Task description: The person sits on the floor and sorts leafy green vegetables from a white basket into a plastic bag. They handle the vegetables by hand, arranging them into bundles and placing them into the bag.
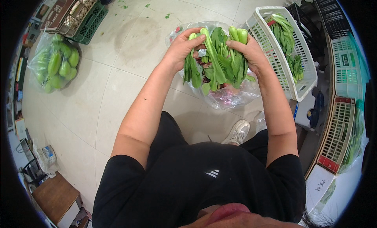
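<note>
Both hands are raised over a clear plastic bag (232, 96) that stands on the floor with leafy greens in it. My left hand (185, 46) grips stalks of leafy green vegetables (214, 61) by their pale bases, leaves hanging down. In my right hand (250, 52) are more stalks of the same greens (239, 64), thumb across the bases. The leaves of both overlap in the middle and partly hide the bag's contents. Close to the right forearm, a white plastic basket (282, 54) holds bundles of greens (281, 33), some with a red band.
A clear bag of green gourd-like vegetables (57, 64) sits on the tiled floor at left, below stacked brown and green crates (88, 24). Leaf scraps (168, 15) lie on the floor. More crates (338, 130) line the right side. A brown box (56, 195) is at lower left.
</note>
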Action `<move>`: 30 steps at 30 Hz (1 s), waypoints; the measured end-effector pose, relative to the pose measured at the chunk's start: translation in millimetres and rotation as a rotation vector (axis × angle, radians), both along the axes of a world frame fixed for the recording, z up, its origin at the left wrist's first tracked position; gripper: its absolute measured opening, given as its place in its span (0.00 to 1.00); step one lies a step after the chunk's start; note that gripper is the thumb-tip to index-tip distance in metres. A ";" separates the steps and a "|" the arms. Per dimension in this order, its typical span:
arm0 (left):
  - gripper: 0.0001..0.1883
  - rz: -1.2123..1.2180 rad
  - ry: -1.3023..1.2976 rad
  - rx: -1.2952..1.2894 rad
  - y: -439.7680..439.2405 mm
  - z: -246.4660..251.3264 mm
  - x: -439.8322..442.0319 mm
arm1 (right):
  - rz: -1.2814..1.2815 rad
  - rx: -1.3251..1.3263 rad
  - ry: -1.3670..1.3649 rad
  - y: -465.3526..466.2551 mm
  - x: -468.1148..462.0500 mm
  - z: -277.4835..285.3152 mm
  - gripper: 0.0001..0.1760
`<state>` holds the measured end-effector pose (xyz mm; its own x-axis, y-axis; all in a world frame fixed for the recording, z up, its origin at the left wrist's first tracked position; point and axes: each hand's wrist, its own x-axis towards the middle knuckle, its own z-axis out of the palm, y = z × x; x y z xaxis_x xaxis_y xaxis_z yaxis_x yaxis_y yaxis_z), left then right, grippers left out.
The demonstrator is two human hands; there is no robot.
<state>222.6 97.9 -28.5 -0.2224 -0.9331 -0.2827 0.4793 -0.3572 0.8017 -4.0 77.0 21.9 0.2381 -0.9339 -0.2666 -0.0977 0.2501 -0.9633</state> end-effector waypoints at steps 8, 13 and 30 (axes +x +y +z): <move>0.20 -0.085 -0.092 -0.062 5.3 4.2 -7.7 | 0.115 -0.058 0.006 2.5 22.7 -3.4 0.32; 0.16 -0.097 -0.286 -0.112 8.0 5.8 -7.8 | 0.164 -0.036 0.044 1.1 22.3 -7.7 0.31; 0.19 -0.155 -0.432 -0.125 10.3 11.5 -9.2 | 0.239 0.194 -0.107 -3.6 10.9 -17.4 0.27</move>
